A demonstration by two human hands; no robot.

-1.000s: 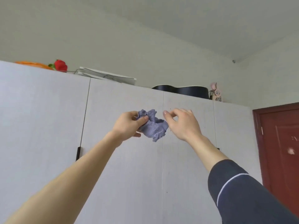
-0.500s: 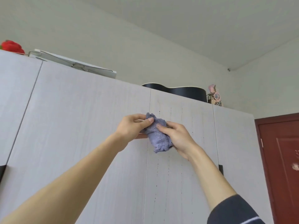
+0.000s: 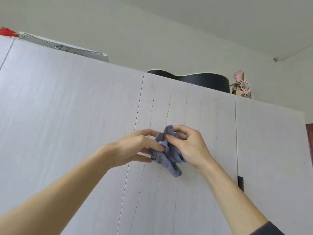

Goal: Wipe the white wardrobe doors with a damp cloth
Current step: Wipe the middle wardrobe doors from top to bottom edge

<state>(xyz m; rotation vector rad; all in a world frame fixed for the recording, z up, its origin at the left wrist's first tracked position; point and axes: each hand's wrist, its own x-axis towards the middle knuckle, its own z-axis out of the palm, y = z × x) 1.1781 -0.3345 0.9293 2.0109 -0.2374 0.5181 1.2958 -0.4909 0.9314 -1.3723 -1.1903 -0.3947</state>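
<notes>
- Starting with the big stuff: the white wardrobe doors (image 3: 67, 116) fill most of your view, and you're looking up towards their top edge.
- The middle door (image 3: 189, 200), right behind your hands, has rows of dark specks (image 3: 167, 112) running down it. My guess is that's the panel that needs the work.
- On top of the wardrobe there's a black guitar-shaped thing (image 3: 203, 80), a white board (image 3: 67, 48) off to the left and a floral bundle (image 3: 243, 85) to the right. All of it sits well above your hands and none of it is in your way.
- Your left hand (image 3: 128, 150) is half open with the fingers loosely bent, and the fingertips hold the left side of the cloth.
- Your right hand (image 3: 191, 150) is curled much tighter. Thumb and forefinger pinch the top fold and the other fingers wrap round the bunch.
- The cloth (image 3: 169, 161) is a small purple-grey rag scrunched between both hands. It's in front of the middle door, just right of the seam (image 3: 135, 126). I can't tell from this angle if it actually touches the panel.
- Handling-wise it looks soft, light and floppy, so a pinched corner will just dangle, like the tail hanging below your right palm. I'd flatten it into a pad under your palm and fingers so the pressure spreads onto the door. Being damp, it should cling rather than slip.
- Smallest bit: a black handle (image 3: 240, 183) on that door's right edge, beside your right wrist.
</notes>
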